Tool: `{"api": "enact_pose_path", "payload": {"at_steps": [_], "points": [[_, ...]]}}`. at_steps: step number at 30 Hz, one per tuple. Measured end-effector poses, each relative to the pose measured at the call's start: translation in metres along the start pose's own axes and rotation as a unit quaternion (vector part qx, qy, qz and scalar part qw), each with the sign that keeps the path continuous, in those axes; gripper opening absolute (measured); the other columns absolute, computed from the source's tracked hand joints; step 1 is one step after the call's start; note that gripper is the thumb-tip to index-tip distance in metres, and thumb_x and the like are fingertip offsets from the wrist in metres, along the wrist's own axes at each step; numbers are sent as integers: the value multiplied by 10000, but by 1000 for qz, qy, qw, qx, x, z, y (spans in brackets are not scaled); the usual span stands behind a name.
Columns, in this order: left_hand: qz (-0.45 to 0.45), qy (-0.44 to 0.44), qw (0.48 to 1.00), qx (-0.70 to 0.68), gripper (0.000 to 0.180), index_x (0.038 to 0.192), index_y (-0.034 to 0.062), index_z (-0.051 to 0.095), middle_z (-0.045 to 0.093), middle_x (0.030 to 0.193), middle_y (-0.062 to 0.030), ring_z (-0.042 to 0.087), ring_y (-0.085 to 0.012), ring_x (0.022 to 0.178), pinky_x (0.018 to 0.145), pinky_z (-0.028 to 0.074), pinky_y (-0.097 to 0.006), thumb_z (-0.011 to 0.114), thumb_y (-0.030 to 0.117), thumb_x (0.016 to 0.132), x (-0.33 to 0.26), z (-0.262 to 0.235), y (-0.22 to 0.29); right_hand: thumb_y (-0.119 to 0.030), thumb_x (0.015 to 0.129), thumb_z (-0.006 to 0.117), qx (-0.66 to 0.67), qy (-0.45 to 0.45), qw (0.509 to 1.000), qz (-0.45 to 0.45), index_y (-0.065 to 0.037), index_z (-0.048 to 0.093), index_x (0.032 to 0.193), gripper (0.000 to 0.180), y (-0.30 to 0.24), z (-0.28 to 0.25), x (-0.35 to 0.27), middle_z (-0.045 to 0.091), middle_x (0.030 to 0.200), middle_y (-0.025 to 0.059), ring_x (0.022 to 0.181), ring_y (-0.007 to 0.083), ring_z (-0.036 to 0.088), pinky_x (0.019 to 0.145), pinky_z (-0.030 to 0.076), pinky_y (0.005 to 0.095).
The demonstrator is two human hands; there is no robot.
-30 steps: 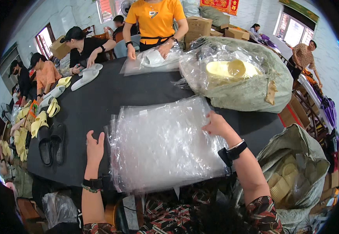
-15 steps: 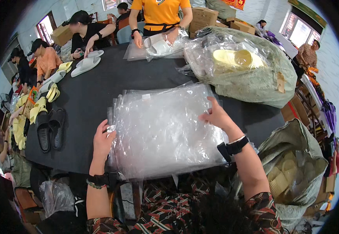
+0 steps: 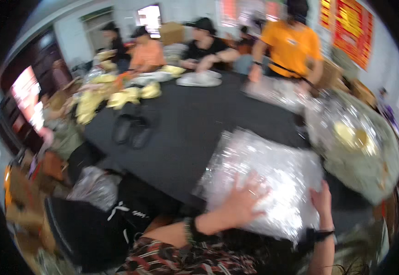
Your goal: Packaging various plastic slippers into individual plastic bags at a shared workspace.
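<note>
A stack of clear plastic bags (image 3: 273, 160) lies on the black-covered table in front of me. My left hand (image 3: 241, 201) rests flat on top of it, fingers spread. At the stack's right edge is my right hand (image 3: 321, 200), its thumb and fingers apart, with nothing seen in it. Motion blurs the picture, so exact finger contact there is unclear. To the left of the stack, a pair of black slippers (image 3: 131, 130) sits on the table.
Yellow slippers (image 3: 125, 97) and a white pair (image 3: 199, 79) lie along the table's far left. A person in an orange shirt (image 3: 291, 46) handles plastic at the far side. A large sack (image 3: 369, 172) with a wrapped yellow slipper stands at right. A black chair (image 3: 78, 233) is lower left.
My view has swung left, so the table appears shifted right. My left hand has gone from the stack's left edge onto its top. My right hand is now lower along its right edge.
</note>
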State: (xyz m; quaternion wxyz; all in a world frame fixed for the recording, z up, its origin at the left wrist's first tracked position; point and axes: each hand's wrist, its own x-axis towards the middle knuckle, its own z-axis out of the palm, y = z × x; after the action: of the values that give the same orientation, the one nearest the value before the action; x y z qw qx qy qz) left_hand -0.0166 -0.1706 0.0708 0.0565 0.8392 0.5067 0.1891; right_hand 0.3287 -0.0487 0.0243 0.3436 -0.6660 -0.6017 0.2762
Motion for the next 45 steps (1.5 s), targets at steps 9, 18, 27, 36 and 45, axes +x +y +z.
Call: {"api": "enact_pose_path", "payload": {"at_steps": [9, 18, 27, 36, 45], "points": [[-86, -128, 988, 14, 805, 1590, 225, 236, 94, 1653, -190, 62, -543, 1476, 1163, 47, -679, 417, 675, 947, -30, 39, 23, -107, 874, 713, -146, 30, 975, -162, 68, 420, 1360, 594, 48, 10, 37, 650, 1119, 303, 1048, 509, 607, 902, 488, 450], [-88, -105, 990, 28, 839, 1572, 177, 288, 195, 1624, -224, 172, -542, 1454, 1144, 139, -685, 455, 682, 923, -8, 50, 31, -398, 888, 692, -315, -44, 886, -337, 0, 349, 1495, 802, -72, -21, -63, 215, 1577, 311, 1453, 518, 191, 1143, 245, 570], [-71, 9, 997, 34, 820, 1533, 173, 378, 291, 1594, -183, 198, -485, 1465, 1159, 139, -662, 489, 688, 904, -32, 64, 5, -661, 866, 589, -346, -196, 869, -296, -143, 371, 1523, 865, -40, 36, -102, 276, 1579, 253, 1464, 519, 172, 1146, 194, 658], [-77, -57, 992, 86, 716, 1488, 147, 449, 331, 1578, -182, 215, -463, 1464, 1170, 119, -644, 553, 574, 924, -33, 59, 5, -654, 903, 543, -263, -265, 894, -249, -119, 203, 1579, 927, -21, 20, -101, 176, 1618, 255, 1489, 503, 100, 1176, 146, 624], [-15, -149, 986, 77, 1106, 1492, 128, 436, 281, 1580, -249, 166, -508, 1466, 1153, 85, -680, 791, 672, 597, -20, 18, 18, -274, 895, 719, -74, -16, 976, -205, 20, 519, 1329, 561, -77, -132, -180, 622, 1229, 238, 1152, 412, 595, 963, 493, 466]]}}
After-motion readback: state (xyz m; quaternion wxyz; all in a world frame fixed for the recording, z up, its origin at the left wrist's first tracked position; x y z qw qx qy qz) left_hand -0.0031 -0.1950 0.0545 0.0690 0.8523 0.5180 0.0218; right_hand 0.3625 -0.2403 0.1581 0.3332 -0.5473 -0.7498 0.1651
